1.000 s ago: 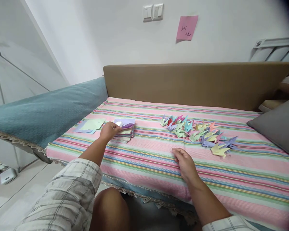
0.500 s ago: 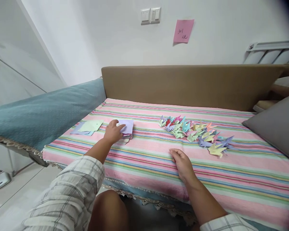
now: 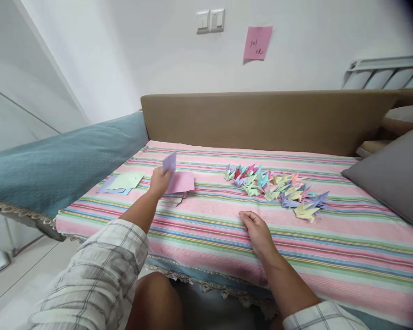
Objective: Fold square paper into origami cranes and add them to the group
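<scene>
We found the left hand (image 3: 159,181) grasping a lilac sheet (image 3: 170,161), its grip a pinch at the lower part, the sheet raised on edge and slightly blurred. Behind that grip lay a pink sheet (image 3: 183,182), topmost on a paper stack (image 3: 174,200). In our judgement, lifting one sheet cleanly called for a light pinch close to the edge, a check that no second sheet clung, and no drag across the stack; firm pressure risked creasing. The right hand (image 3: 258,233) rested near the middle of the striped cloth (image 3: 209,231); its fingers were curled, no object was visible there, and we could not tell whether the fingertips met. To the left of the stack we noted a pale green sheet (image 3: 125,180) overlapping bluish sheets (image 3: 105,186); to the right, clustered folded paper cranes (image 3: 271,193).
</scene>
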`<state>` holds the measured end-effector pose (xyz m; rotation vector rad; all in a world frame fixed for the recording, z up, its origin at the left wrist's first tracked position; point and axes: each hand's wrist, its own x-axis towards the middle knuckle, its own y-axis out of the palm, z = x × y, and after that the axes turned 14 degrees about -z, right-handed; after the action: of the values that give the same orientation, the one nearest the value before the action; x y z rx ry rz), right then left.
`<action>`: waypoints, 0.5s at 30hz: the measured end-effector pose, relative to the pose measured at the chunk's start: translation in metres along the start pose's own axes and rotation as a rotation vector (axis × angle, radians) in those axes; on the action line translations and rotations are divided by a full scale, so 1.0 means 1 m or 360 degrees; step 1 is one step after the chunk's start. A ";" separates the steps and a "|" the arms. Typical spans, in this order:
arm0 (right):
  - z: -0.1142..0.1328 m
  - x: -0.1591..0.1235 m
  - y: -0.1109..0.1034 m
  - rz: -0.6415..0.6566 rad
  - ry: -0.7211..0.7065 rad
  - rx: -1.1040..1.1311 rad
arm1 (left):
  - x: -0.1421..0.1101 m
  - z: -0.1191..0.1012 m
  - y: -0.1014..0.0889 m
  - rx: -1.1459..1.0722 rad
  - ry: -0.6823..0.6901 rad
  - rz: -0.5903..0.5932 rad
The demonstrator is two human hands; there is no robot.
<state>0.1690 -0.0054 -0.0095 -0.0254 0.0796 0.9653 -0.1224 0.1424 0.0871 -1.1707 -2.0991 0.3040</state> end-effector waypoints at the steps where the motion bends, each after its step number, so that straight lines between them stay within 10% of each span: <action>1: 0.000 0.000 0.000 -0.0006 -0.0011 -0.0005 | 0.002 -0.005 0.002 -0.0166 -0.0110 -0.0028; 8: -0.002 0.000 0.001 -0.0011 -0.0038 0.0001 | 0.007 -0.014 0.016 -0.0991 -0.1019 -0.0053; 15: 0.000 0.000 0.001 0.0021 0.0000 0.0043 | 0.003 0.001 0.022 -0.0668 -0.0992 -0.0044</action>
<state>0.1682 -0.0054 -0.0099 -0.0001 0.0928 0.9774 -0.1094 0.1573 0.0764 -1.4114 -2.8203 0.2402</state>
